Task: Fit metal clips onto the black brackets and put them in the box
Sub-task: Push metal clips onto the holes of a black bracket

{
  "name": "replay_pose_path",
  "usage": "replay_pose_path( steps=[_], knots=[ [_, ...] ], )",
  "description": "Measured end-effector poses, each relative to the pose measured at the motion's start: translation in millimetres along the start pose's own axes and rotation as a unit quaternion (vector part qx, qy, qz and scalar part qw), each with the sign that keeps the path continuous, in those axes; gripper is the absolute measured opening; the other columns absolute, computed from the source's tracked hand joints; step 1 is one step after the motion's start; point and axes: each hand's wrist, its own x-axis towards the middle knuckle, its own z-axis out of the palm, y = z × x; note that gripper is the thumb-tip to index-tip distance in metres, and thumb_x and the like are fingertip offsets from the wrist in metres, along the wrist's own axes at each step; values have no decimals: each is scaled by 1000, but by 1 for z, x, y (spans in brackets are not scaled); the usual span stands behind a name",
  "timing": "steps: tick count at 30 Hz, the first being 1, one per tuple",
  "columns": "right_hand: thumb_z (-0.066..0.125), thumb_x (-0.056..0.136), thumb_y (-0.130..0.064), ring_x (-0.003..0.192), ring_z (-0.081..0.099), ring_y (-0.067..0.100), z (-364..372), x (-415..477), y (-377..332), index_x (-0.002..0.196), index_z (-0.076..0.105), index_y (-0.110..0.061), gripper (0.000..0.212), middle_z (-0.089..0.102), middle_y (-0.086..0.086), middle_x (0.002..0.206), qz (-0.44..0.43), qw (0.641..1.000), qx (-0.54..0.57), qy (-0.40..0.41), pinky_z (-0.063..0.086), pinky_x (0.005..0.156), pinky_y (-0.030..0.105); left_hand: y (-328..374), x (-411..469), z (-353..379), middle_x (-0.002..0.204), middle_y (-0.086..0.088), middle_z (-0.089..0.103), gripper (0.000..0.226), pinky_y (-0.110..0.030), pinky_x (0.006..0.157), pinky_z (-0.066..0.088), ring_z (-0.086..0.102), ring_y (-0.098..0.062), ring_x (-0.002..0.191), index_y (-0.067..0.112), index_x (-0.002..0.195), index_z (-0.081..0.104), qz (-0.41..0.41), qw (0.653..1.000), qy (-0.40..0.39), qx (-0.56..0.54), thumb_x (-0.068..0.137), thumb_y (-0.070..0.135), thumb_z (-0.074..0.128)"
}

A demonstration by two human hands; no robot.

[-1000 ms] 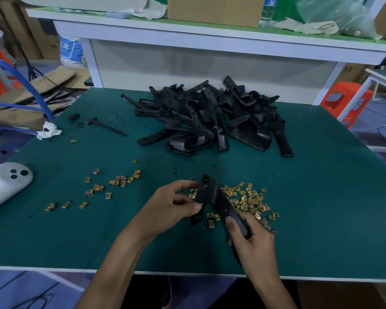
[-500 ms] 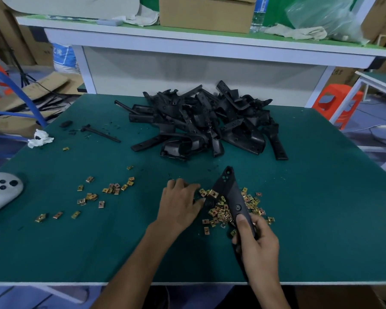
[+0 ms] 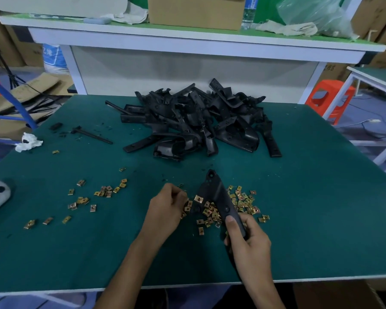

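Bare left grip (image 3: pixel 167 208), right grip (image 3: pixel 247 244), forearms (image 3: pixel 129 266).

A tangled pile of black brackets (image 3: pixel 198 121) lay heaped together. Just nearer than the pile, a single bracket (image 3: pixel 218 197) stood tilted, its holed tip pointing back toward the pile, with a brass clip (image 3: pixel 198 199) seated on its side tab. Beneath it lay loose clips (image 3: pixel 243 204), and scattered clips (image 3: pixel 103 194) spread to the pile's near left.

Look, the right hand (image 3: pixel 246 239) grips the long black plastic bracket (image 3: pixel 216 192) by its near end, thumb on top; the left hand (image 3: pixel 167 206) sits just left of it, fingers curled downward.
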Motion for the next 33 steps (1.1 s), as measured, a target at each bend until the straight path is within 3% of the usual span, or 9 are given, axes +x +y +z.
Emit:
replay_pose_path(
  steps=[3,6,9,12,17,22,33],
  knots=[
    [65,98,-27,47,53,5,1,-1,0,84,67,-25,15,64,2,59,-20,999,-28,-9,39,45,19,-11,-6,-10,86,7,75,7,-19,68,53,68,-7,77,17,97,62,-86,978,-8,-188,101,15,56],
    [65,98,-28,46,52,5,2,-1,2,82,66,-25,16,63,2,59,-32,998,-50,-14,38,44,18,-15,-10,-21,84,6,72,9,-20,73,53,65,-9,80,20,97,70,-83,949,8,-305,93,11,69],
    [66,95,-32,49,54,16,3,-1,4,85,66,-30,11,62,3,60,-44,996,-73,-17,39,45,26,-15,-13,-28,87,3,68,17,-24,80,52,62,-10,84,24,98,77,-69,923,-32,-378,82,22,78],
    [64,91,-44,53,57,22,5,-2,3,91,66,-38,6,61,5,61,-59,994,-89,-21,44,49,37,-7,-14,-30,89,7,69,26,-21,80,50,61,-7,85,23,105,78,-47,915,-72,-394,80,30,73],
    [61,89,-65,55,58,25,3,-4,2,94,67,-39,27,61,5,62,-77,994,-76,-29,45,49,40,6,-13,-26,104,0,75,18,-24,83,52,67,-11,96,24,108,78,-47,920,-74,-381,94,20,66],
    [60,90,-61,55,58,22,3,-4,1,95,67,-41,21,62,3,63,-78,993,-84,-28,46,51,40,12,-18,-23,106,-15,75,18,-25,78,54,70,-20,92,11,107,76,-37,912,-83,-400,94,16,65],
    [66,92,-41,55,58,19,2,-3,5,95,68,-39,4,63,2,63,-69,992,-95,-37,46,50,38,15,-22,-26,98,-12,74,24,-29,78,54,66,-21,86,13,101,77,-69,896,-75,-432,82,26,71]
  ],
)
